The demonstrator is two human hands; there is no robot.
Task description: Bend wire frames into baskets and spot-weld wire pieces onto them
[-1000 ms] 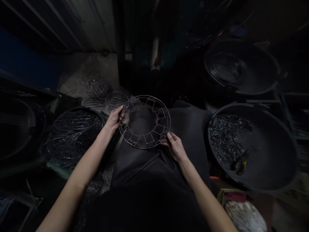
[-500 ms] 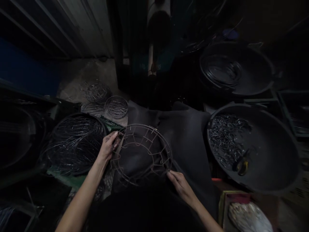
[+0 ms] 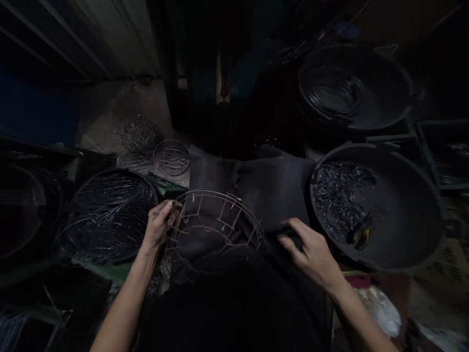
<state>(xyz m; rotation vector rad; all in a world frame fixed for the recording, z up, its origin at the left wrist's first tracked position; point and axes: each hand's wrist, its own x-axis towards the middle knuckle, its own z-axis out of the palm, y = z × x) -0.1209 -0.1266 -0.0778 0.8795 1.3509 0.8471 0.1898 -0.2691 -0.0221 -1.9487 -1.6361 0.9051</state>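
Note:
A round wire frame point(image 3: 222, 222) with short cross wires and looped inner wire rests over the dark apron point(image 3: 273, 183) on my lap. My left hand point(image 3: 161, 221) is closed on its left rim, thumb on top. To the right of the ring, apart from it, my right hand point(image 3: 306, 247) hovers above the apron. Its thumb and fingers are spread, with nothing visible between them, though the fingertips are dark and slightly blurred. The lower part of the ring fades into the dark clothing.
On the right, a black basin point(image 3: 406, 220) holds many small bent wire pieces point(image 3: 340, 195) and yellow-and-black pliers point(image 3: 361, 234). Another basin point(image 3: 388, 93) with coiled wire stands behind. At left is a tub of long wires point(image 3: 113, 210). A plastic bag point(image 3: 379, 308) lies lower right.
My right hand has let go of the ring's right rim and moved right and up, towards the basin. My left hand still grips the ring. The view has shifted slightly.

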